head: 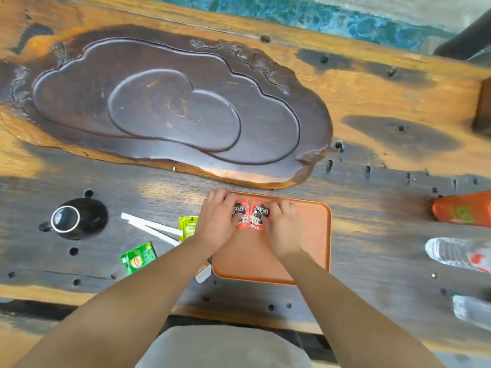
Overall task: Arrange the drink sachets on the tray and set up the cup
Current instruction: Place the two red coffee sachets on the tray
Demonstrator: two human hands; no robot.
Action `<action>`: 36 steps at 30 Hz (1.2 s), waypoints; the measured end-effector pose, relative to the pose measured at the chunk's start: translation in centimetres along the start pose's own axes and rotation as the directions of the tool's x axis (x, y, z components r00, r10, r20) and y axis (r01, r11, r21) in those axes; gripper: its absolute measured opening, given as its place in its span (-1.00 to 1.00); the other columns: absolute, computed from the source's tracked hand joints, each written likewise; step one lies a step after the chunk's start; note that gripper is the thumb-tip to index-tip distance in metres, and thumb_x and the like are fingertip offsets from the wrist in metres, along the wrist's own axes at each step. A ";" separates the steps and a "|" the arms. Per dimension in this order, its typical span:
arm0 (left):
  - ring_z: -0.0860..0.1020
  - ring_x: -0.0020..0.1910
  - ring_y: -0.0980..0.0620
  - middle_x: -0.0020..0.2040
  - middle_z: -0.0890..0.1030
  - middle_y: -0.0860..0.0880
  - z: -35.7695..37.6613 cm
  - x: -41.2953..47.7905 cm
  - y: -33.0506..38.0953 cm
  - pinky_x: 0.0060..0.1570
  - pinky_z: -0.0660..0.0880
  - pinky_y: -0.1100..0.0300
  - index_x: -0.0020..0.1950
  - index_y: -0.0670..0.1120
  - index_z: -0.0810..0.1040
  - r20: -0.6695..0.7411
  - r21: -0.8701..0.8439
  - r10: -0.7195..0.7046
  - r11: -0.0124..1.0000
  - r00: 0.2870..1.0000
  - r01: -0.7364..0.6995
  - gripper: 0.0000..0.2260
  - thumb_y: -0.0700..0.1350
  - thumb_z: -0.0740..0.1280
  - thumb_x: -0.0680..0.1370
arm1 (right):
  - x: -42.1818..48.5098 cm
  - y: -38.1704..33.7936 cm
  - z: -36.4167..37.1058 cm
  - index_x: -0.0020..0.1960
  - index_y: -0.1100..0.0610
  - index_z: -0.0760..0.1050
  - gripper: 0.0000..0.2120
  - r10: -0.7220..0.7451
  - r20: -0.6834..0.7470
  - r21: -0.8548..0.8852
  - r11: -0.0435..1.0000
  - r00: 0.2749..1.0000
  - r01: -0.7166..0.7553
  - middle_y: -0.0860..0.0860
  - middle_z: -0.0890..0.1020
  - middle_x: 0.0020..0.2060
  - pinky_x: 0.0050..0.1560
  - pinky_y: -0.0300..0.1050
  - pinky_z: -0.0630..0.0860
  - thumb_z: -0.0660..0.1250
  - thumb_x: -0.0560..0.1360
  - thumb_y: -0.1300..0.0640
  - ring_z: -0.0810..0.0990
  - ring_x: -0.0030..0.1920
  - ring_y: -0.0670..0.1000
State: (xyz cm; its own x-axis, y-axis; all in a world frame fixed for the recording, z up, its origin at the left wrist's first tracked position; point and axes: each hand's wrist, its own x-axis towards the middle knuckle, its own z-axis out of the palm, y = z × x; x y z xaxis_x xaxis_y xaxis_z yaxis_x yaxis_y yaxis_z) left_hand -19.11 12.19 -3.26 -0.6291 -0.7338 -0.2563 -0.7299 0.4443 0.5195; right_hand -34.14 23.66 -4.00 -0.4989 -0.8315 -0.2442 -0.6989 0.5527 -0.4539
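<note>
An orange tray (305, 251) lies on the wooden table in front of me. Two red coffee sachets (251, 213) lie side by side at its far left end. My left hand (216, 221) rests its fingers on the left sachet, and my right hand (284, 227) rests its fingers on the right one. A black cup (66, 219) with a white rim stands on a black saucer at the left. Between cup and tray lie two white stick sachets (148, 228), a light green sachet (187, 227) and a dark green tea sachet (138, 257).
A large dark carved wooden tea tray (172, 107) fills the table beyond the orange tray. A small brown and white sachet (203, 272) lies at the tray's near left corner. At the right edge are an orange packet (462, 209) and clear plastic bottles (451, 252).
</note>
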 end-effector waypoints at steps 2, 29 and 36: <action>0.44 0.14 -0.08 0.12 0.53 -0.03 0.6 -1.1 0.2 0.18 0.43 0.01 0.21 -0.05 0.57 0.040 0.091 0.076 0.993 0.996 -0.080 -0.67 0.00 0.43 0.48 | -0.7 0.0 0.3 0.17 0.11 0.56 -0.71 -0.079 0.056 -0.040 0.996 0.995 0.081 0.07 0.58 0.10 0.06 0.09 0.50 0.41 0.46 0.14 0.49 0.12 0.17; 0.41 0.33 -0.06 0.32 0.53 0.00 -0.1 -4.1 -1.9 0.28 0.31 0.04 0.32 -0.02 0.54 -0.029 0.045 0.048 0.998 0.998 -0.046 -0.65 -0.13 0.32 0.52 | -1.8 -2.7 2.2 0.32 0.11 0.51 -0.62 -0.127 0.042 -0.076 0.989 0.991 0.130 0.05 0.56 0.29 0.23 0.10 0.46 0.38 0.51 0.23 0.42 0.32 0.10; 0.48 0.13 -0.17 0.14 0.57 -0.08 -4.7 -11.3 -11.2 0.10 0.42 -0.10 0.19 -0.06 0.59 -0.205 -0.041 -0.383 0.923 0.901 0.383 -0.70 -0.10 0.46 0.47 | -1.9 -10.3 4.7 0.18 0.12 0.55 -0.73 -0.295 0.170 -0.037 0.952 0.940 0.305 0.03 0.60 0.09 0.09 0.12 0.49 0.42 0.49 0.14 0.48 0.11 0.15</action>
State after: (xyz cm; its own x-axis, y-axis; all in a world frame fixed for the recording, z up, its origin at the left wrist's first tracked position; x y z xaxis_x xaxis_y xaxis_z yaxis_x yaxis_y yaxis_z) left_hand -2.57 13.10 -2.33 -0.2325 -0.9364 -0.2629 -0.9037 0.1080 0.4144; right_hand -23.59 19.25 -2.84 -0.1762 -0.9542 -0.2417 -0.8364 0.2746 -0.4744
